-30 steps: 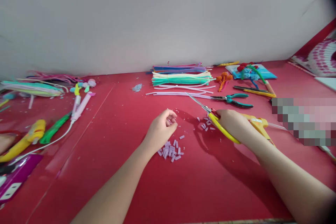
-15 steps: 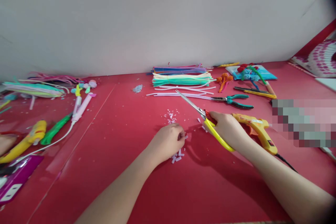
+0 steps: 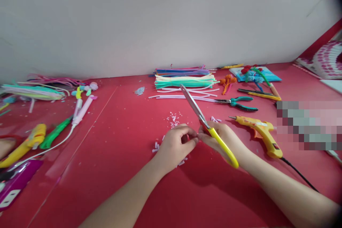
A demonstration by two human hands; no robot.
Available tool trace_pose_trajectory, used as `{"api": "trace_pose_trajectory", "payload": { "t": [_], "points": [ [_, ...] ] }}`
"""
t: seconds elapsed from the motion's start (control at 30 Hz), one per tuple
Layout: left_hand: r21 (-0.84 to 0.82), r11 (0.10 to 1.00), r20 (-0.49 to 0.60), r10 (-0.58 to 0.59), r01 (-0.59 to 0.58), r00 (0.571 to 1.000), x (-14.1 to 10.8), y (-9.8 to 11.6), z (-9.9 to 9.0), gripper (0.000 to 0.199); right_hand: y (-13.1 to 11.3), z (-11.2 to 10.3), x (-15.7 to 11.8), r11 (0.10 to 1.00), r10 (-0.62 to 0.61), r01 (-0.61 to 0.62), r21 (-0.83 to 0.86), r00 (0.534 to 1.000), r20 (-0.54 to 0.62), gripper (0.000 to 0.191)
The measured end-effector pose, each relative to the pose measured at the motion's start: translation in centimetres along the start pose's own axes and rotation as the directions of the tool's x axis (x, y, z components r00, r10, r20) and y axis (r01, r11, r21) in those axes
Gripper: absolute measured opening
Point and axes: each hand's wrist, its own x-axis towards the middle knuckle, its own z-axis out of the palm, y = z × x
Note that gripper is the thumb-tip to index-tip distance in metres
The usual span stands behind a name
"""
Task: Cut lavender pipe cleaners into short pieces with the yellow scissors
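Note:
My right hand (image 3: pixel 231 140) grips scissors with yellow handles (image 3: pixel 223 146), their blades (image 3: pixel 193 105) pointing up and away to the left and looking closed together. My left hand (image 3: pixel 173 146) is closed in a pinch, its fingertips meeting those of my right hand just above the table. Whatever lies between those fingertips is too small or hidden to make out. Short lilac cut pieces (image 3: pixel 156 146) lie beside and under my left hand, and more lilac pieces (image 3: pixel 215 119) lie beyond my right hand. Fine pale clippings (image 3: pixel 174 119) are scattered ahead of my left hand.
Lilac pipe cleaners (image 3: pixel 184 97), bundled pipe cleaners (image 3: pixel 184 82) and green-handled pliers (image 3: pixel 243 103) lie farther back. A yellow glue gun (image 3: pixel 263 130) is to the right. At left are another yellow tool (image 3: pixel 37 137), a pink corded tool (image 3: pixel 84 109) and part of another person's hand (image 3: pixel 6 146).
My right hand has come left and nearer with the scissors, whose blades now point more upward. My left hand has shifted slightly right, and the fingertips of both hands now meet.

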Motion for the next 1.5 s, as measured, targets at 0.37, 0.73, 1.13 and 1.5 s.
{"api": "trace_pose_trajectory", "payload": {
  "t": [0.37,0.73,1.13,1.5],
  "points": [
    [-0.581,0.811,-0.155,-0.188,0.065,0.970,1.1,-1.2,-1.4,0.014,0.3,-0.5,0.0,0.893,-0.162,0.113,-0.435,0.984,-0.076,0.023],
    [-0.751,0.655,-0.299,-0.231,-0.079,0.926,1.2,-1.2,-2.0,0.011,1.4,0.1,0.0,0.751,-0.154,0.093,-0.653,0.987,-0.037,0.031],
    [-0.759,0.644,-0.317,-0.229,-0.101,0.920,1.1,-1.2,-2.0,0.008,1.7,0.5,-0.1,0.734,-0.205,0.126,-0.668,0.978,-0.041,0.036],
    [-0.754,0.651,-0.318,-0.239,-0.091,0.917,1.2,-1.0,-2.0,0.009,1.6,0.4,-0.1,0.733,-0.220,0.147,-0.665,0.975,-0.027,0.037]
  ]
}}
